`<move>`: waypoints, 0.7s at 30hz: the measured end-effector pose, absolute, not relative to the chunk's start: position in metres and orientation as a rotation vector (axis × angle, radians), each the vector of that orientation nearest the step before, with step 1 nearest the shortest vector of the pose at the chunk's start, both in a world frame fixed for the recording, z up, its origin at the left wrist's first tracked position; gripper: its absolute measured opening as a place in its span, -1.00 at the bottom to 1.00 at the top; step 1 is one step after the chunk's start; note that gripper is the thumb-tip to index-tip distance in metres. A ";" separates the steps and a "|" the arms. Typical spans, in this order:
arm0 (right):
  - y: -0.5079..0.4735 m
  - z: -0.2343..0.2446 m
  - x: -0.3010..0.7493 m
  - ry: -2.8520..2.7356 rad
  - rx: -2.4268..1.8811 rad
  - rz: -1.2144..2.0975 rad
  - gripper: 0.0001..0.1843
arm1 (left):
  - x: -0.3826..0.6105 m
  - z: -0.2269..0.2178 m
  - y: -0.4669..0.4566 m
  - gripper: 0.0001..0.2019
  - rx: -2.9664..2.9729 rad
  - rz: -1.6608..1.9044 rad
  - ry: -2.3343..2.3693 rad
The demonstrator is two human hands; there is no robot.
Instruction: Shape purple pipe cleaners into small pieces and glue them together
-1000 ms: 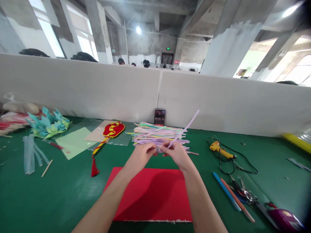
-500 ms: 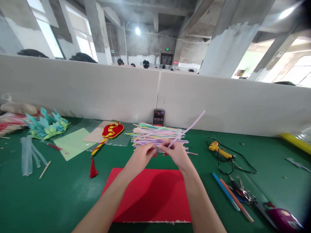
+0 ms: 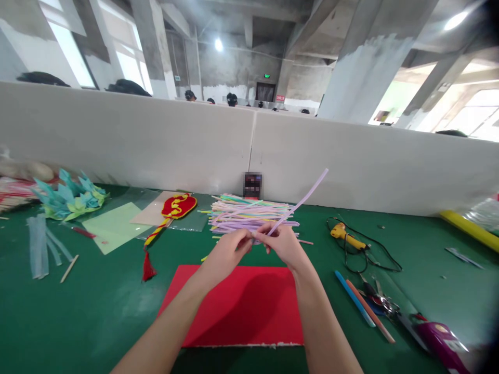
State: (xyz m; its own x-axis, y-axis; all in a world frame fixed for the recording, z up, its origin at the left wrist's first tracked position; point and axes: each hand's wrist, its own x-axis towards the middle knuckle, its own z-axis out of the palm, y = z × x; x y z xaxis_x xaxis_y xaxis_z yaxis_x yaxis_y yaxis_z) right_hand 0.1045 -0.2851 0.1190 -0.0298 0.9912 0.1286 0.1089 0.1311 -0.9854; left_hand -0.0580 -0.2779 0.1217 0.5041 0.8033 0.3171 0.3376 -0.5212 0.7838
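Both my hands meet above the far edge of a red felt sheet [image 3: 237, 306]. My left hand [image 3: 228, 253] and my right hand [image 3: 284, 244] pinch the near end of a lilac pipe cleaner [image 3: 302, 201], which sticks up and to the right. Their fingertips touch each other around it. Just behind them lies a pile of pastel pipe cleaners [image 3: 249, 214] on the green table [image 3: 78, 311].
A red and yellow tasselled ornament [image 3: 175, 208], clear sheets and teal paper flowers [image 3: 70, 197] lie to the left. A yellow glue gun [image 3: 345, 236] with black cord, two sticks [image 3: 362, 304], scissors and a purple tool [image 3: 440, 337] lie right. A white partition [image 3: 351, 166] closes the back.
My hands stay pinched on the lilac pipe cleaner, whose free end has swung a little further right. The view has shifted slightly.
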 end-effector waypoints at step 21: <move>-0.394 0.076 0.064 -0.543 -0.942 1.363 -0.76 | -0.071 0.092 -0.352 -0.86 1.866 0.755 0.909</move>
